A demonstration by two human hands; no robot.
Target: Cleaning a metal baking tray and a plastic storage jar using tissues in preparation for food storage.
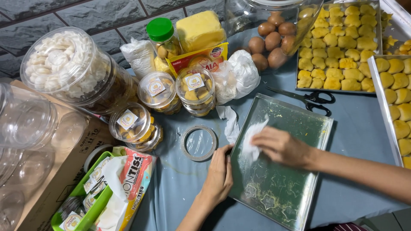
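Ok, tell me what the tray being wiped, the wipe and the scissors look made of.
Tray: looks like thin metal, dull grey sheen, scuffed, with faint star-shaped marks. Wipe under the right hand: probably paper tissue, white, crumpled and soft. Scissors: dark, apparently metal blades; black handles, likely plastic.

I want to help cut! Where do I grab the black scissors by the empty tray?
Take the scissors by the black loop handles at their right end, reaching in from the right. The blades point left, away from you there.
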